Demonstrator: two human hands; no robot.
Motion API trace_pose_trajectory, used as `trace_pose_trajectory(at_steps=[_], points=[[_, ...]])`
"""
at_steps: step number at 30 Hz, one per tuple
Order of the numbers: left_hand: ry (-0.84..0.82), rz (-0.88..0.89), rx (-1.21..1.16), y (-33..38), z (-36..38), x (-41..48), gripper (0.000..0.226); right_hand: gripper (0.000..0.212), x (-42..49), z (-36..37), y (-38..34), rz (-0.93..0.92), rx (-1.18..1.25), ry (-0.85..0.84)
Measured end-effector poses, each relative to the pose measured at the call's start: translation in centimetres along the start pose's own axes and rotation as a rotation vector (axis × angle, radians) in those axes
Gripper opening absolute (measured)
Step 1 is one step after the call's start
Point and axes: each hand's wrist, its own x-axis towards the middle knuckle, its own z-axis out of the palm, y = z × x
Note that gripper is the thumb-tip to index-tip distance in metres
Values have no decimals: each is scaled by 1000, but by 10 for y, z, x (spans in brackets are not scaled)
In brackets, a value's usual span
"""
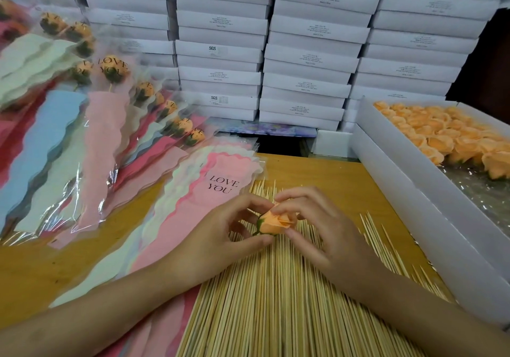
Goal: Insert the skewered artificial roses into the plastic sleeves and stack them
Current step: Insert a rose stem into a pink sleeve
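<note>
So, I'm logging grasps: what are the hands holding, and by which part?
One orange rose: the left hand pinches its green base end, the right hand its petal end.

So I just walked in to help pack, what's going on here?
A person holds one orange rose in both hands, left hand at its green base, right hand on the petals, over loose wooden skewers. No skewer shows in it yet. Empty LOVE YOU sleeves lie just left; finished sleeved roses are piled farther left, and a white box of loose roses sits on the right.
</note>
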Motion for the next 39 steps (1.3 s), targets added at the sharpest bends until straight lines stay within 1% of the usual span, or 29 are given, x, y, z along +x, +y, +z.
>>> trace_pose_trajectory(at_steps=[2,4,6,8,10,11,14,19,23,29,33,39], points=[[30,-21,23,-1,-1,0,33,30,0,1,1,21,11,1],[93,-72,11,-3,-2,2,31,34,0,2,4,74,33,12],[186,-150,-63,-5,-4,4,30,34,-1,2,6,147,24,34],[256,-212,-218,-5,-5,6,31,27,-3,2,9,211,-5,34],[267,-233,-370,-5,-8,5,33,21,-4,2,11,254,-29,-39],[255,-236,-420,-5,-9,4,38,20,-4,3,12,263,-42,-86],[227,-245,-511,-3,-8,3,48,19,-5,5,13,274,-74,-183],[252,-299,-483,-4,-6,5,54,12,-4,4,12,259,-92,-232],[251,-310,-438,-2,-5,6,54,3,-4,3,12,270,-107,-264],[247,-328,-416,-2,-5,6,37,18,-3,2,11,296,-114,-266],[238,-335,-401,-2,-5,5,36,21,-3,2,11,309,-94,-255],[229,-336,-398,-3,-6,5,36,19,-4,2,12,329,3,-178]])
